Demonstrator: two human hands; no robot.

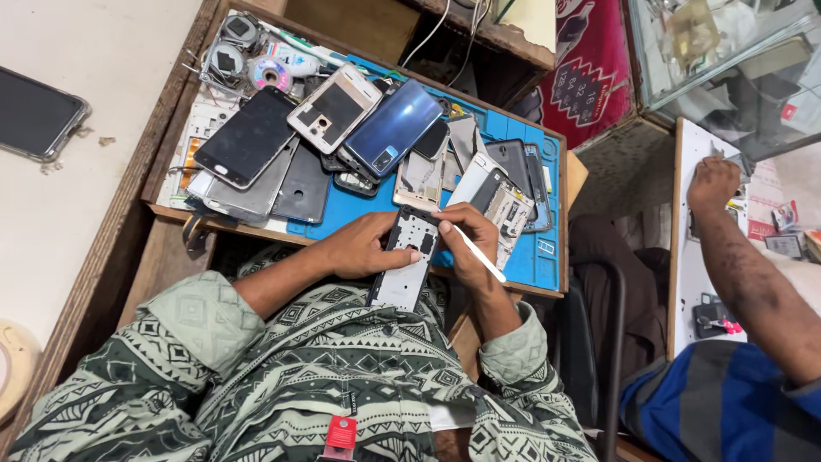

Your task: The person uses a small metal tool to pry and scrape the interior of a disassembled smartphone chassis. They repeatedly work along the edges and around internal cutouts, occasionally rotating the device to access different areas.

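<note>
Gripping on both sides: left hand (363,248) is wrapped around the edge of an opened phone frame (408,261), fingers closed on it, holding it upright-ish over the near edge of the tray. Right hand (466,244) pinches a thin white tool (479,252), pen-style, tip at the top end of the frame near the camera cutout.

Left to right otherwise: dark phone in clear case (38,111) lies alone on the pale counter, well apart from the work. Wooden tray (171,205) with a blue work mat (522,257) holds a pile of parts – black phone face-down (248,137), bare mid-frame (333,107), glossy blue back cover (393,128), more gutted housings beside them, overlapping. Far right, another person's arm (753,274) rests on a white board, hand up by small parts; not involved.

Step, as I read it: teardown or refit of the frame, tool working at a seam, clip or connector at the top end. Can't resolve the exact contact point, too small.

Next move calls for: steady left-hand clamp so the frame doesn't twist, light pressure on the tip, shallow angle. Risk is slipping off the edge or levering too hard on thin plastic.
</note>
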